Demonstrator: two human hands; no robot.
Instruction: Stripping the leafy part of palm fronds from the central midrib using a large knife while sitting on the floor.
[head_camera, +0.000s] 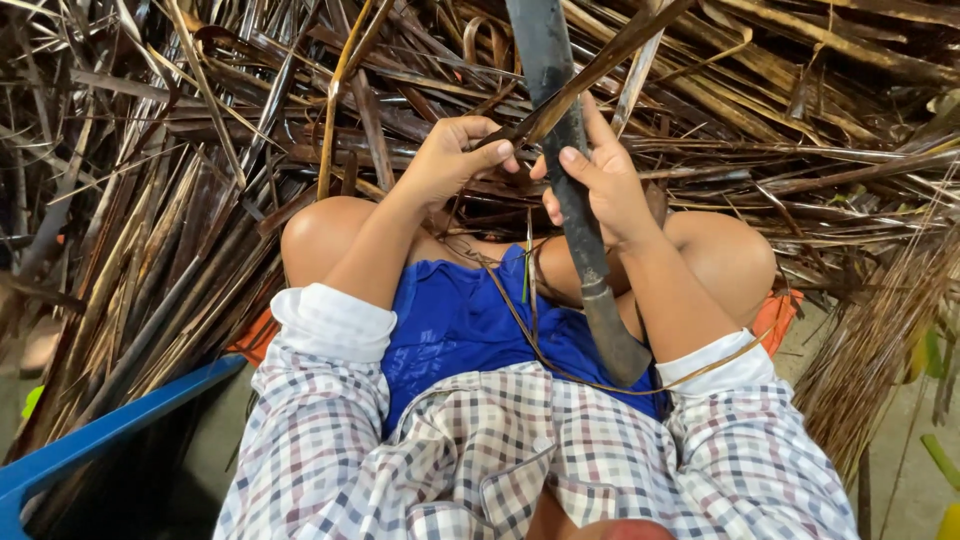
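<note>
A long dark knife (590, 262) runs upright between my knees, its handle end near my lap and its blade reaching past the top edge. My right hand (598, 182) is wrapped around the blade's lower part, thumb pressed on it. My left hand (452, 158) pinches a dry brown palm leaf strip (590, 72) right against the blade. The strip slants up to the right across the blade. A thin stripped rib (560, 368) trails down in a loop over my blue skirt.
Dried brown palm leaves (200, 170) lie piled all around in front and to both sides. A blue bar (110, 430) crosses the lower left. An orange seat (778, 312) shows under my legs. Bare concrete floor (900, 470) is at lower right.
</note>
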